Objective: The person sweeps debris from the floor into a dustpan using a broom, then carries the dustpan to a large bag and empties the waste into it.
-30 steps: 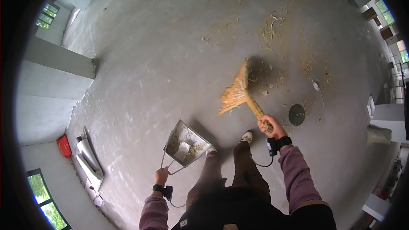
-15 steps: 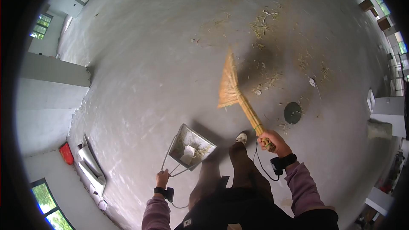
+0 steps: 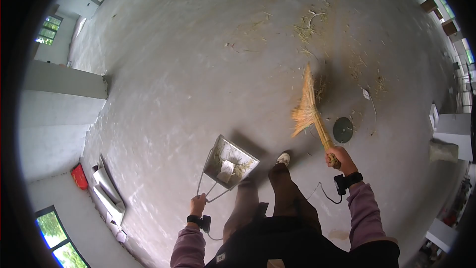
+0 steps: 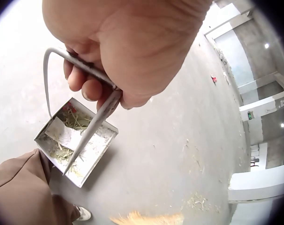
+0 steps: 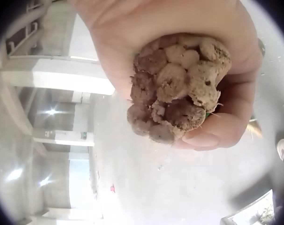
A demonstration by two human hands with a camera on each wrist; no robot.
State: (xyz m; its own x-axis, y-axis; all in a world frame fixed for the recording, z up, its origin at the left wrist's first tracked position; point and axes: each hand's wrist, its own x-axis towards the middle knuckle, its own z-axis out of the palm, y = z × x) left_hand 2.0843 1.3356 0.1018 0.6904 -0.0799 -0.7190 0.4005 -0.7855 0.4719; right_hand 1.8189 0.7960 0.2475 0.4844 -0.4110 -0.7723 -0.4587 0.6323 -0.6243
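My left hand (image 3: 198,204) grips the bent metal handle (image 4: 91,133) of a boxy dustpan (image 3: 215,165), which is beside my left leg. Inside it lie straw bits and a piece of white paper (image 3: 226,171). In my right hand (image 3: 341,159) is a straw broom (image 3: 306,111), held near the end of its bound handle. The broom's fanned bristles point forward and left, with a shadow on the floor beside them. In the right wrist view, the fingers wrap round the bundled stalk ends (image 5: 172,84) of the handle.
Loose straw (image 3: 307,30) is scattered over the grey floor ahead and to the right. A dark round disc (image 3: 343,130) lies right of the broom, with a white scrap (image 3: 366,94) beyond it. Rolled white sheets (image 3: 109,193) and a red object (image 3: 79,176) are along the left wall.
The broom first moved slightly left, then swung right with my right hand, closer to the round disc. The dustpan and left hand have shifted a little right in the head view.
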